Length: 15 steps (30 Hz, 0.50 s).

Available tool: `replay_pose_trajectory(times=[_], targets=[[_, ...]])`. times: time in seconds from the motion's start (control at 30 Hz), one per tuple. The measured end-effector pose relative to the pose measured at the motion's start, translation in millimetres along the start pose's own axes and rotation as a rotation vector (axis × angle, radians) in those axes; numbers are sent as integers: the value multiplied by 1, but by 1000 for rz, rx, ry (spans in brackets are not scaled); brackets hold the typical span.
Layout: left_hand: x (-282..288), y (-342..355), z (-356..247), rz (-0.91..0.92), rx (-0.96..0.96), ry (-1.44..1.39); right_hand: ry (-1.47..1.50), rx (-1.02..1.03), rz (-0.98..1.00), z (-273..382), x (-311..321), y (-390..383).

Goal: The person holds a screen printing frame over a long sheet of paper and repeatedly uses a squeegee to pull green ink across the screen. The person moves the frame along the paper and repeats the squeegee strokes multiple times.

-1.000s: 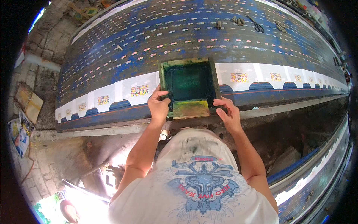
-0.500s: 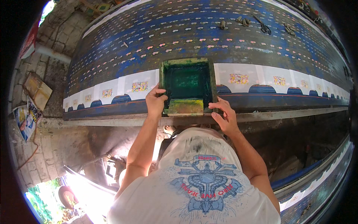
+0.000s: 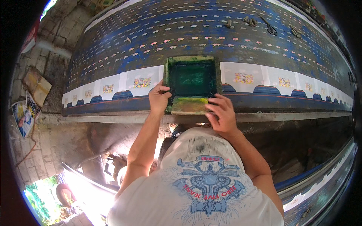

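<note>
1. The square, green-stained frame with raised sides (image 3: pixel 193 58) is directly in front of you, at the near edge of the long, dark blue-and-grey table (image 3: pixel 271 102). Its floor is a dark green, glossy panel (image 3: pixel 191 77).

2. A flat, yellow-and-green stained block (image 3: pixel 188 105) lies across the near end of the frame, on your side of the panel.

3. Your left hand (image 3: pixel 159 98) holds the frame's left side, near its lower corner. The thumb and index finger are close together at the rim; the other fingers are partly hidden.

4. Your right hand (image 3: pixel 222 113) is at the near right corner, with its fingers bent and apart and a gap between thumb and index finger. The fingertips reach to the block's right end; you cannot tell from this view whether they touch it.

5. White sheets with small multicoloured prints (image 3: pixel 241 79) run in a row to both sides of the frame, along the near part of the table.

6. Beyond them, rows of small, pale, rounded marks (image 3: pixel 194 38) cover the tabletop. Black-handled scissors (image 3: pixel 270 29) lie at the far right, well apart from your hands.
</note>
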<state>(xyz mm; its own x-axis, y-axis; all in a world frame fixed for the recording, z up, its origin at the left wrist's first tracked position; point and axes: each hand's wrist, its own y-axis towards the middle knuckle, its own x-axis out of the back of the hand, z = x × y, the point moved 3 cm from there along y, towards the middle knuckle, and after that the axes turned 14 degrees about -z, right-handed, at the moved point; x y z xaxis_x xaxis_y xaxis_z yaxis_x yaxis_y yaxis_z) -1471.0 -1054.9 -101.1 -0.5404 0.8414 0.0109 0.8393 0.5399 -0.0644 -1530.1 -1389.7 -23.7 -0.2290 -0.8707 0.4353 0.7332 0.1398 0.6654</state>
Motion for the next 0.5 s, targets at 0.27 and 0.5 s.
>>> replay_pose_trajectory(times=[0.27,0.5], targets=[[-3,1,4,-6,-99,15,-188,254,427,36,-57,39],[-4,0,9,-2,-151,89,-284,143,497,42,-74,82]])
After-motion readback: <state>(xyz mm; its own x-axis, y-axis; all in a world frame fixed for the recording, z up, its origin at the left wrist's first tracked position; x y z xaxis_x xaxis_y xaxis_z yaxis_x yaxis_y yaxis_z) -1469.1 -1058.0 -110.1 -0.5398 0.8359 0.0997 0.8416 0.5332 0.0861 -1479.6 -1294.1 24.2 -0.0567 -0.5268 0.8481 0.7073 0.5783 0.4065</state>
